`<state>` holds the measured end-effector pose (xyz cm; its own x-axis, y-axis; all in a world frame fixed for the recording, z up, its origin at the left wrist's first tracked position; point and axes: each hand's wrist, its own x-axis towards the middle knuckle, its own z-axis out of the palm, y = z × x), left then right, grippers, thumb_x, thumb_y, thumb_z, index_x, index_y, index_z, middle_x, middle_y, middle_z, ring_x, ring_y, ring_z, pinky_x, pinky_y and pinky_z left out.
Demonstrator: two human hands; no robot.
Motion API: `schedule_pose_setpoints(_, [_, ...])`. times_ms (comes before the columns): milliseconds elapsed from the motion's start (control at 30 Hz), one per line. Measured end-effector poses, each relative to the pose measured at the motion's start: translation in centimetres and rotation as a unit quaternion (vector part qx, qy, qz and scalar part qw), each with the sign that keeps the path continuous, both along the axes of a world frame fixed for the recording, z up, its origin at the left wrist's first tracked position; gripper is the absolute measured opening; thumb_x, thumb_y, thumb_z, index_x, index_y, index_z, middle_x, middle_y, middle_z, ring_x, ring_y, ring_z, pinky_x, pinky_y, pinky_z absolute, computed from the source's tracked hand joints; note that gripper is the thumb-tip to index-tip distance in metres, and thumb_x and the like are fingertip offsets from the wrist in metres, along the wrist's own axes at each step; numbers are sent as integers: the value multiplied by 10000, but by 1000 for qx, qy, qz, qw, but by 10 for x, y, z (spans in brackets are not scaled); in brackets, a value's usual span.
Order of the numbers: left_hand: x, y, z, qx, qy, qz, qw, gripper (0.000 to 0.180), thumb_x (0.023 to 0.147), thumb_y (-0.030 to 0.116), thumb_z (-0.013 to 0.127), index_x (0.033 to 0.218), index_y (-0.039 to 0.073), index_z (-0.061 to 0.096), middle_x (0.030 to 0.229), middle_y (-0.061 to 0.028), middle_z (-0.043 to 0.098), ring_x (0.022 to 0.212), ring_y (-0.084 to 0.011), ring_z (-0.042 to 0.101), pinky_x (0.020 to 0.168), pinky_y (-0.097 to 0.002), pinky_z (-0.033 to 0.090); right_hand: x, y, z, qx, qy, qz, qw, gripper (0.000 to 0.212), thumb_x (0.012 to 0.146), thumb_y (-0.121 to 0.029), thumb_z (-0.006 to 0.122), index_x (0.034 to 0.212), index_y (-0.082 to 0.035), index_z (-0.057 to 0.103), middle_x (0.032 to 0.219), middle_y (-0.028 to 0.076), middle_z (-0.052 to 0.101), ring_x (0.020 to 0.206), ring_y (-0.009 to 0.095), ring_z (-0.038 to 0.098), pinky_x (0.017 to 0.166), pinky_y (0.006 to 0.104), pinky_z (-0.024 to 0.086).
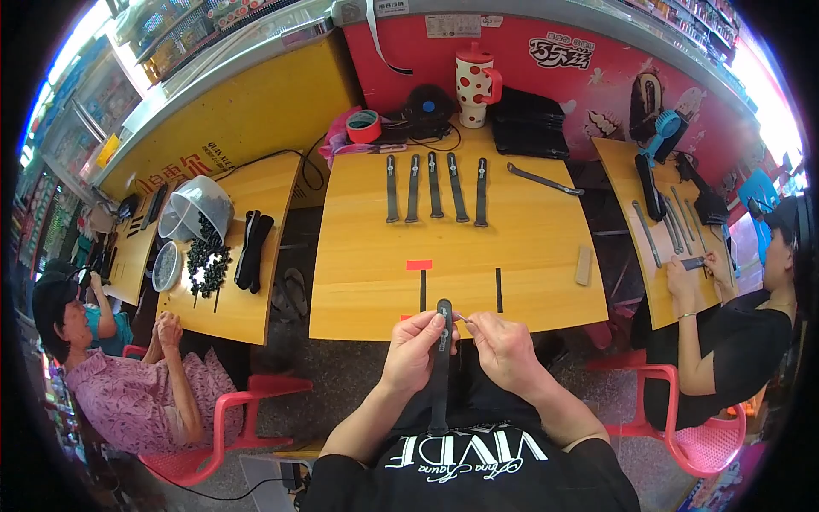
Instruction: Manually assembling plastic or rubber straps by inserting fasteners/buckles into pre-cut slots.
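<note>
Well left of the left hand: co-worker in a pink floral shirt [128, 397], hands together at the near edge of a side table [223, 322]. On that table: a tipped clear bucket [181, 218], a heap of small black parts [206, 260] at its mouth, a clear round tub [167, 266] just beside, a black bundle [252, 252] nearer the hand.

Ahead and left of the left hand, far side of the main table [367, 273]: red tape roll [363, 126]. Straight ahead of the hands: row of five gray straps [433, 188], lengthwise, apart. Nearer the left hand, a red tape patch [419, 265] and a black line [423, 292].

Left hand [411, 348]: closed on a gray strap [441, 367] at its upper part, rounded end up, rest hanging in front of the torso. Right hand [502, 343]: fingers pinched on a thin piece [462, 318] at the strap's edge; too small to identify.

Beyond the right hand: spotted tumbler [473, 90], black bags [526, 124], loose strap [544, 179] lying slantwise. Right of it: beige block [583, 265]. Well right: second co-worker [742, 341] holding a gray piece [693, 264].
</note>
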<state>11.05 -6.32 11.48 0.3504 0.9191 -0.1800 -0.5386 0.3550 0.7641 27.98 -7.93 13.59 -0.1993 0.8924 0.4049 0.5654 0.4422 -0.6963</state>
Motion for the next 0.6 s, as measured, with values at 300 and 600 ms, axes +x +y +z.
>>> schedule_pose_setpoints(300, [1, 3, -2, 3, 3, -2, 1000, 236, 994, 162, 513, 1075, -17, 643, 819, -44, 650, 689, -85, 597, 653, -214, 509, -1, 2, -2, -18, -1, 2, 1000, 34, 873, -17, 585, 903, -3, 577, 770, 189, 605, 693, 375, 613, 564, 429, 474])
schedule_pose_setpoints(600, [3, 4, -3, -6, 23, 14, 1000, 244, 990, 175, 513, 1046, -22, 646, 791, -59, 632, 671, -112, 578, 635, -231, 485, -1, 7, 0, -21, 0, 6, 1000, 31, 875, -20, 580, 894, 2, 569, 760, 193, 600, 681, 383, 607, 560, 433, 469])
